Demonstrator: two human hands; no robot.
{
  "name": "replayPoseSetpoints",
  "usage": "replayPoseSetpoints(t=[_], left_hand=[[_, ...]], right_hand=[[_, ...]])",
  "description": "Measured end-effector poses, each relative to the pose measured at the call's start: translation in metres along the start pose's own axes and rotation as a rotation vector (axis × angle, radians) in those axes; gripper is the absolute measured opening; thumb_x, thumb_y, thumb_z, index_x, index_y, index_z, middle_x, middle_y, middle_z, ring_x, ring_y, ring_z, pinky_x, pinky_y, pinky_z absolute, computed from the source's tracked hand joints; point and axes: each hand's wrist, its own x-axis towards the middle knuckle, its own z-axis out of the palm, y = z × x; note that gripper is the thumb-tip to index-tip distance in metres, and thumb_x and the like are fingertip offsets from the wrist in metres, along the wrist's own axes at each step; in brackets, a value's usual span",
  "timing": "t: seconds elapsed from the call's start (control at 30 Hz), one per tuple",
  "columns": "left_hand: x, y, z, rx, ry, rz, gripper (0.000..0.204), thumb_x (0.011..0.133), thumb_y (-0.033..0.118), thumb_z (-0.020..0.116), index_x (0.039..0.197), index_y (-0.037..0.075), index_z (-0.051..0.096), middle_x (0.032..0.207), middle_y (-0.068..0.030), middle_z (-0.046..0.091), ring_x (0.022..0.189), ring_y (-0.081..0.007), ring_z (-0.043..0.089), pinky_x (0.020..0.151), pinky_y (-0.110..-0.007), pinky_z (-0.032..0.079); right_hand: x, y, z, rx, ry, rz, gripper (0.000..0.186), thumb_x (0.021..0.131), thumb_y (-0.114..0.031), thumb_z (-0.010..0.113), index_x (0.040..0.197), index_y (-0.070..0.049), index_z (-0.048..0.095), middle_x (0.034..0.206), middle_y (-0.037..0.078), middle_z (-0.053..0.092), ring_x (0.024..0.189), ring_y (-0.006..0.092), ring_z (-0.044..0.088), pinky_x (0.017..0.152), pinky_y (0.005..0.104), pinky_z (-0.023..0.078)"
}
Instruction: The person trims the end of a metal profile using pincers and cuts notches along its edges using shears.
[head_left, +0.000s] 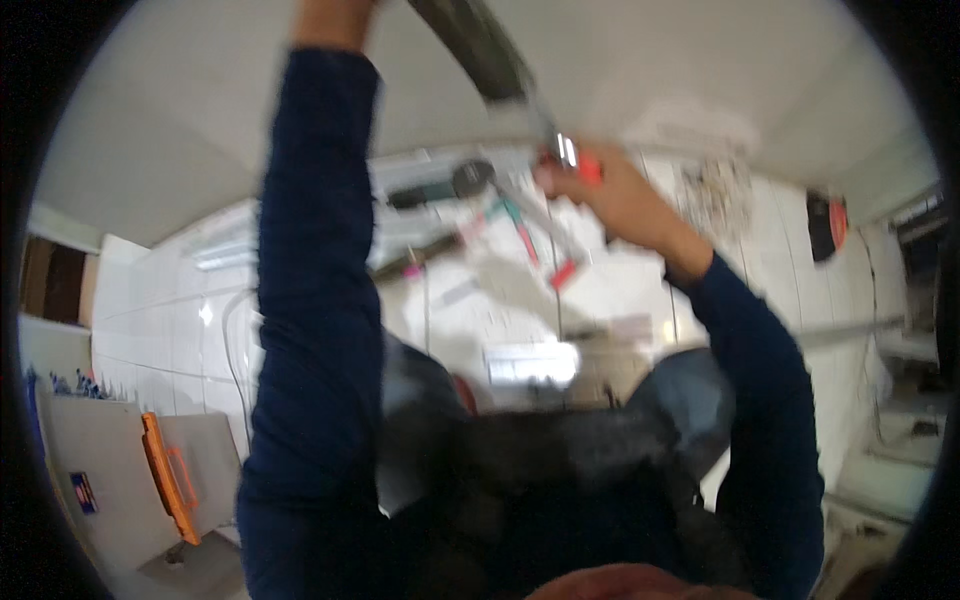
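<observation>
My right hand (630, 200) is closed round the red handle (590, 166) of a tool with a shiny metal shank. Beyond the shank, toward the upper middle, a long dark green piece (472, 48) stretches out; motion blur hides its exact kind and how it joins the shank. High up in front of the pale wall, my left hand (335, 20) is cut off by the top edge, so its fingers do not show. Below the right hand, a dark power tool with a round grey head (472, 178) lies on the floor beside a grey tool with a red end (563, 275).
White tiles (500, 315) cover the floor around my knees. Several blurred tools lie there, one with a teal and red handle (520, 230). A pale wall (640, 70) rises ahead. At lower left stands a grey cabinet (100, 460) beside an orange-framed object (170, 478). A cable (228, 340) trails nearby.
</observation>
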Motion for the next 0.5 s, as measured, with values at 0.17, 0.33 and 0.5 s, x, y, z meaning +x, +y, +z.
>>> replayPoseSetpoints(t=[0.17, 0.33, 0.5], left_hand=[[-0.029, -0.036, -0.015, -0.085, 0.176, -0.343, 0.045, 0.096, 0.054, 0.062, 0.105, 0.01, 0.055, 0.086, -0.0051, 0.06, 0.06, -0.019, 0.061, 0.052, -0.039, 0.055], [-0.03, -0.028, -0.025, -0.038, 0.222, -0.343, 0.048, 0.096, 0.056, 0.062, 0.109, 0.01, 0.055, 0.084, -0.004, 0.056, 0.064, -0.017, 0.061, 0.054, -0.038, 0.055], [-0.027, -0.028, -0.031, -0.289, 0.215, -0.391, 0.058, 0.097, 0.063, 0.054, 0.116, 0.008, 0.052, 0.085, -0.0034, 0.055, 0.071, -0.0162, 0.059, 0.063, -0.035, 0.053]], right_hand=[[-0.024, 0.05, 0.008, -0.028, -0.108, 0.237, 0.05, 0.088, -0.04, 0.071, 0.118, -0.001, 0.065, 0.104, 0.022, 0.07, 0.096, 0.033, 0.067, 0.089, 0.0393, 0.051], [-0.018, 0.039, 0.002, -0.031, 0.011, 0.238, 0.051, 0.09, -0.039, 0.07, 0.119, 0.003, 0.065, 0.107, 0.024, 0.069, 0.1, 0.0345, 0.067, 0.089, 0.0391, 0.051], [-0.016, 0.031, -0.003, -0.429, 0.378, -0.01, 0.042, 0.086, -0.027, 0.074, 0.114, 0.0, 0.058, 0.098, 0.021, 0.064, 0.09, 0.039, 0.064, 0.08, 0.0451, 0.051]])
